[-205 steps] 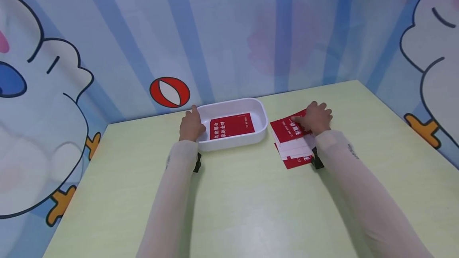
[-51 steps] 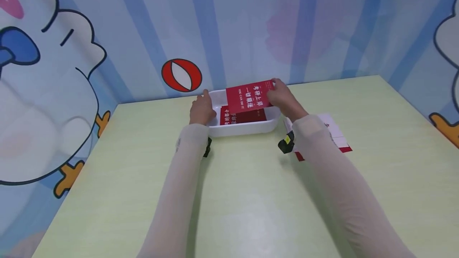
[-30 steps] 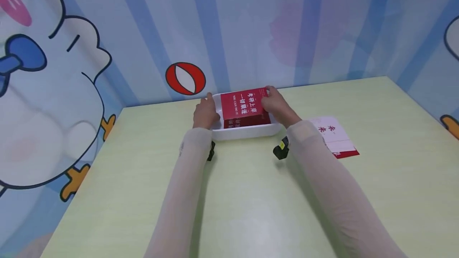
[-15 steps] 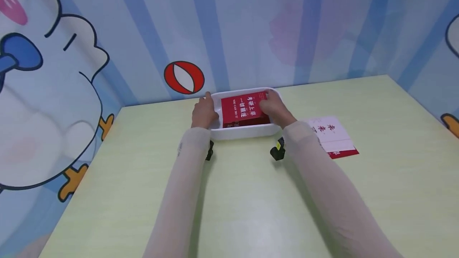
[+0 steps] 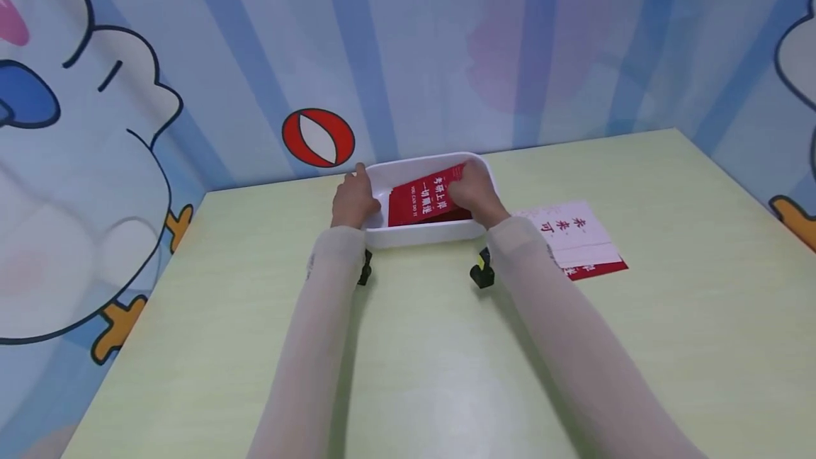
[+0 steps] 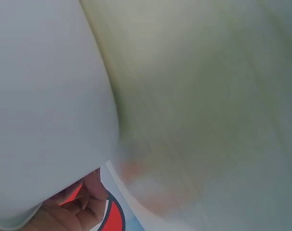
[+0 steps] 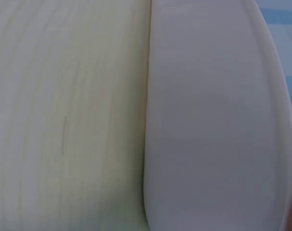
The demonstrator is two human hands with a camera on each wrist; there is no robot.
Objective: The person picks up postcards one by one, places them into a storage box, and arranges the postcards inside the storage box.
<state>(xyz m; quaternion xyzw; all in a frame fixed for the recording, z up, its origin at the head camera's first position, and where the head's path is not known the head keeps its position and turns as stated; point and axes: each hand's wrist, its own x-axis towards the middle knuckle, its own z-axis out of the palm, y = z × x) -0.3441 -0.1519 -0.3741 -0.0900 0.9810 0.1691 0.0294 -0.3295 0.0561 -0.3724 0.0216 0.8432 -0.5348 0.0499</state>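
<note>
A white plastic tray stands near the back edge of the table. My left hand grips its left end, thumb over the rim; in the left wrist view curled fingers show past the tray wall. My right hand reaches into the tray's right end and pinches a red card printed with white characters. This card lies tilted over a darker red one, which shows along its lower edge. In the right wrist view the tray's outer wall hides most of that hand.
On the table to the right lies a loose pile of white and red cards, partly behind the right sleeve. Behind the tray rises a blue striped cartoon backdrop. Pale wood-grained tabletop extends in front.
My right hand has gone from the card pile to the tray with a red card, lowering it inside; lately the card has turned askew. My left hand has stayed on the tray's left end.
</note>
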